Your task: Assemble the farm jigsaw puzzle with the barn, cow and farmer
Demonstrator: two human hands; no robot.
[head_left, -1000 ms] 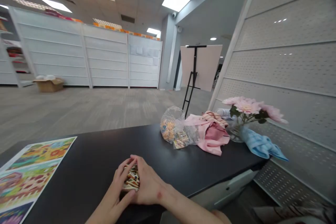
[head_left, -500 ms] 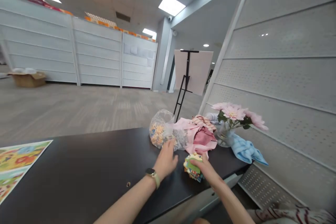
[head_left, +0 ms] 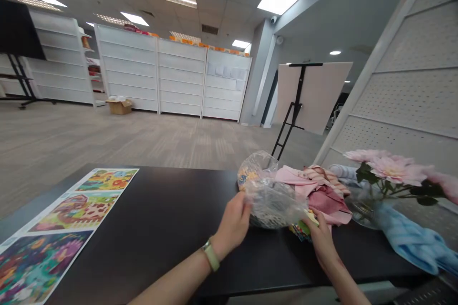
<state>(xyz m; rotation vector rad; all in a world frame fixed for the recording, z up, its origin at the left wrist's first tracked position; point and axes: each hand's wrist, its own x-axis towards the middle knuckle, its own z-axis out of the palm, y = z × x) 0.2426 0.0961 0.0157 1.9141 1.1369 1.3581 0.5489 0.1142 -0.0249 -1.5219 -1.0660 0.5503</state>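
Note:
My left hand [head_left: 234, 221] pinches the near left edge of a clear plastic bag [head_left: 275, 202] with greyish contents, blurred by motion. Behind it stands another clear bag [head_left: 250, 171] holding small orange and yellow pieces. With fingers closed, my right hand [head_left: 322, 238] grips a small stack of colourful flat pieces [head_left: 301, 231] on the table, partly covered by the bag's right end. Pink cloths [head_left: 327, 202] lie just beyond that hand.
On the dark table [head_left: 168, 228], a sheet with colourful pictures [head_left: 75, 212] lies at left. A glass vase with pink flowers [head_left: 393, 171] and a blue cloth [head_left: 411, 238] are at right. Behind are an easel board [head_left: 315, 95] and a perforated panel [head_left: 404, 100].
My view has turned left, showing more of the picture sheet. My left hand has closed on the greyish bag and drawn it nearer, over part of the stack. My right hand stays on the stack.

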